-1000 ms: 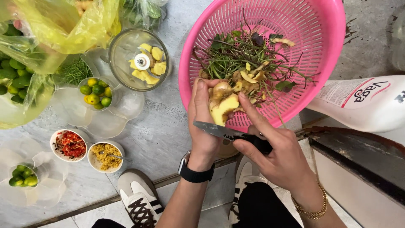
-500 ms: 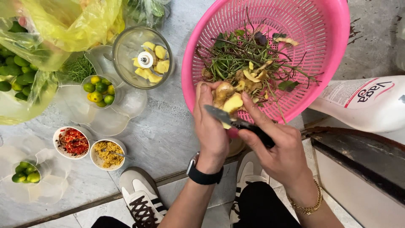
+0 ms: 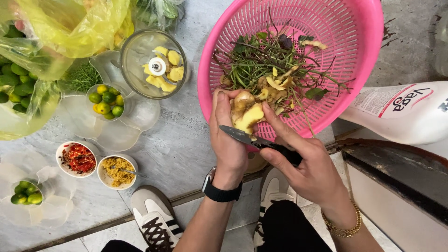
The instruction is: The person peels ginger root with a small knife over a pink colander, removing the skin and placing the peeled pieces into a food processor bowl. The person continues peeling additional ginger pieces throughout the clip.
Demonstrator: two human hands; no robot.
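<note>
— What are the hands doing at the centre of the frame?
— The left hand (image 3: 228,140) grips a piece of ginger (image 3: 247,112) over the rim of the pink colander (image 3: 359,60); the right hand (image 3: 303,163) holds a knife (image 3: 242,136) with its blade against the ginger's underside.
— And at the left?
— A chopper bowl (image 3: 154,63) with yellow chunks, small limes (image 3: 106,101), and two dishes, one of red chilli paste (image 3: 77,157).

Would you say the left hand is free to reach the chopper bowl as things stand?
Probably not at once: the left hand is gripping the ginger that the right hand peels. The floor between it and the chopper bowl looks bare.
</note>
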